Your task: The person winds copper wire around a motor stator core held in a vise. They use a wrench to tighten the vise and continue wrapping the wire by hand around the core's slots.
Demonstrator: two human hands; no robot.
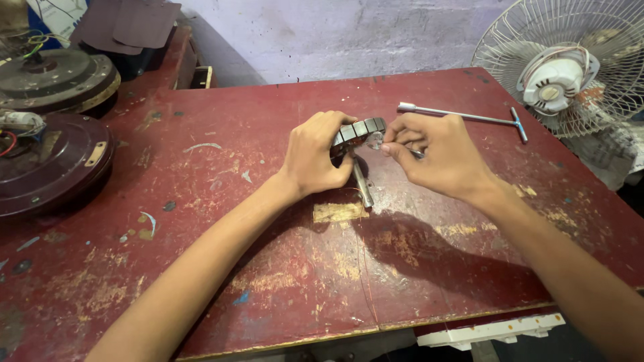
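Note:
My left hand [316, 155] grips a small round metal motor core [361, 131] with slotted segments around its rim, held just above the red table [268, 255]. A steel shaft [363, 184] runs down from the core toward the table. My right hand [436, 155] is beside the core on its right, with thumb and fingers pinched on a small metal piece at the core's edge. What the pinched piece is cannot be made out.
A T-handle metal tool [469, 117] lies on the table behind my right hand. A white table fan [570, 67] stands at the back right. Two dark round ceiling fan housings [50, 161] with wires sit at the left. The table's front edge is near.

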